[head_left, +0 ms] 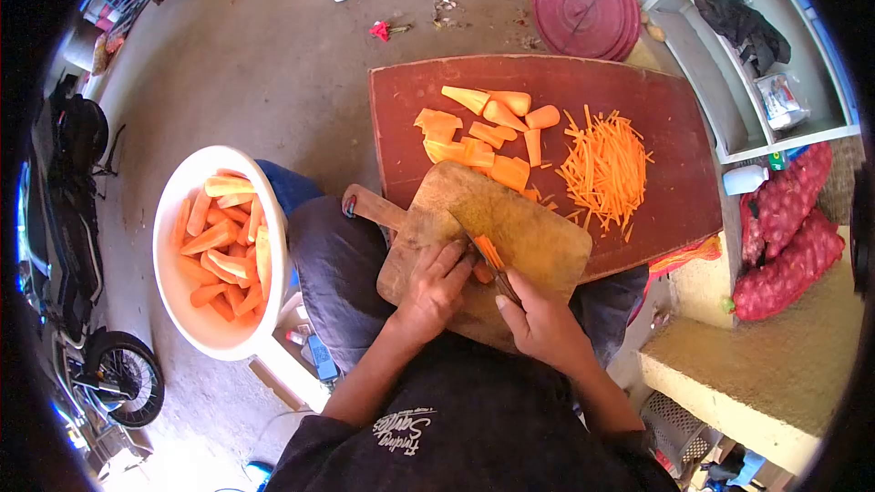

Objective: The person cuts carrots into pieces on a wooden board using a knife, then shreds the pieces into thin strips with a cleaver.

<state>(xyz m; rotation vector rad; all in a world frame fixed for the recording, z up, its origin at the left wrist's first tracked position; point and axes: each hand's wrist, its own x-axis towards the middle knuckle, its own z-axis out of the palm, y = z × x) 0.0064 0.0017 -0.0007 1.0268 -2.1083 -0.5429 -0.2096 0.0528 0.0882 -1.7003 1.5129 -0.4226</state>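
Note:
My right hand [538,317] is closed round the handle of a knife [492,260], whose blade rests over a wooden cutting board [533,232]. My left hand [440,284] lies on the board just left of the blade, fingers bent and pressed together; what its fingertips touch is partly hidden. Small orange carrot pieces [486,249] show beside the blade. Beyond the board, on a red-brown table [674,155], are a pile of carrot strips [603,169], carrot slabs [474,153] and peeled carrot chunks [504,111].
A white tub [164,264] of peeled carrots stands at the left. Red mesh bags [788,264] and a white bottle [746,179] sit at the right, near a shelf unit [720,64]. A motorbike [100,374] is far left; a maroon lid [585,7] lies beyond the table.

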